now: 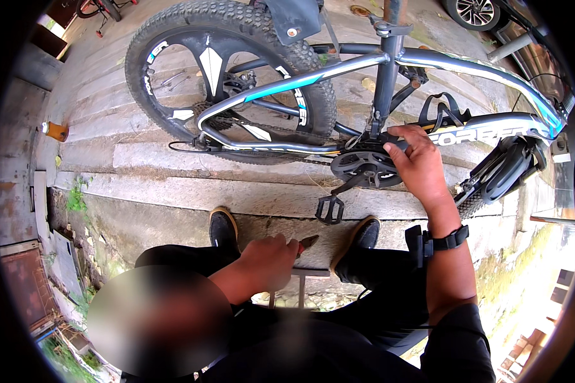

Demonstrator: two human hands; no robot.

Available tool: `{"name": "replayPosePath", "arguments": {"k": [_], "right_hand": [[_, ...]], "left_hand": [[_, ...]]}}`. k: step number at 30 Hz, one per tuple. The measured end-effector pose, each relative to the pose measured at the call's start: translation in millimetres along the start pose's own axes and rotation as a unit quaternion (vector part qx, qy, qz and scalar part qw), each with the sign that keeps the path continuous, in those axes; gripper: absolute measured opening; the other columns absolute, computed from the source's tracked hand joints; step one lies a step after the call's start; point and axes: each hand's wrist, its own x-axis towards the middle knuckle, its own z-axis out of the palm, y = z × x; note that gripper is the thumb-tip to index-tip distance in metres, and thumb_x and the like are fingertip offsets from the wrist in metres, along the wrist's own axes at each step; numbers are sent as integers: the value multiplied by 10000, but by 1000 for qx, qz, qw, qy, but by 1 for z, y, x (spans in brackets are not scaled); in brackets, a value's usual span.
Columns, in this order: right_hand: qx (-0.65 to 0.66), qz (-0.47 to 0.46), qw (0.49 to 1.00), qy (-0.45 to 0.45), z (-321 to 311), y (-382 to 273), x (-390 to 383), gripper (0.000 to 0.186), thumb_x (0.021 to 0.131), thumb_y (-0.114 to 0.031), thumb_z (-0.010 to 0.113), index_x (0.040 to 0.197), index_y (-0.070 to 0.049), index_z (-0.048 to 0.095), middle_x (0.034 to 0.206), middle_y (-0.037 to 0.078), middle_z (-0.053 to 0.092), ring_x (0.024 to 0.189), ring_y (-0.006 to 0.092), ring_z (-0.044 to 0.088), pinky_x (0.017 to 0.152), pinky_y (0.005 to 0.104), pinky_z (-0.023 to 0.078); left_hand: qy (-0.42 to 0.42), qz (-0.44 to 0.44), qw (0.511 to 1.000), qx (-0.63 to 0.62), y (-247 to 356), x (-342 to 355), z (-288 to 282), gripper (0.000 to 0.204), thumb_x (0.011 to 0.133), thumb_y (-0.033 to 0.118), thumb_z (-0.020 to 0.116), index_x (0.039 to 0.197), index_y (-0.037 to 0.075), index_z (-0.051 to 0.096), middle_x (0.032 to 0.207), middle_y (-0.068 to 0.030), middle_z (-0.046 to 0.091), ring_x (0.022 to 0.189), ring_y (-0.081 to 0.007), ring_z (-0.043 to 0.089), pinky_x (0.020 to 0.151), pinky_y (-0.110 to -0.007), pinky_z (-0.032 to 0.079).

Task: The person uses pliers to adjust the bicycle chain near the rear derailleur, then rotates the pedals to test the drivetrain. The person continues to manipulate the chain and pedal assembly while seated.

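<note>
My left hand (pixel 268 262) is closed around a red-handled tool with a short metal tip (pixel 308 243), low between my knees. My right hand (pixel 415 166) grips the dark bicycle frame (pixel 463 133) by the bottom bracket, thumb near the front derailleur (pixel 375 132), just above the black chainring (pixel 345 167). The crank hangs down to a black pedal (pixel 330 209). The rear wheel (pixel 140 89), with black three-spoke rim, is at upper left, its chain running toward the chainring. The front wheel (pixel 498 182) shows at right.
An amber container (pixel 56 131) is on the concrete slabs at left, near weathered metal panels (pixel 19 191). A small metal stool (pixel 313 272) is between my feet. A car wheel (pixel 471 13) shows at top right, part of another cycle (pixel 105 7) at top left.
</note>
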Motion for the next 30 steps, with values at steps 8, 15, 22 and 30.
{"name": "replayPosePath", "arguments": {"k": [8,15,22,30], "right_hand": [[-4,-84,996,13,-1,7,-1,271,889,-76,773,1147,-18,714,1111,68,671,559,75,430,538,246,407],[33,-24,999,2,-1,-2,0,247,869,-126,744,1088,-14,715,1081,169,711,1021,366,669,911,413,543],[48,-19,999,6,-4,-5,-2,246,878,-136,745,1091,-18,714,1114,169,712,1026,367,673,920,411,541],[23,-44,998,38,-7,-3,-2,293,869,-187,766,1116,-36,716,1135,174,694,1038,369,682,908,410,550]], "left_hand": [[-28,-17,999,-4,-1,2,2,387,820,84,596,1206,60,613,948,-194,653,822,-389,686,714,-494,563],[-43,-31,999,-3,0,2,2,375,837,86,585,1210,75,624,974,-201,659,871,-396,689,746,-494,565],[-69,-47,996,7,-13,9,12,426,843,121,605,1268,100,627,1015,-205,661,908,-408,685,769,-509,563],[-114,-88,989,41,-53,18,19,400,816,171,636,1205,95,689,1130,-208,676,1026,-405,679,845,-492,567]]}}
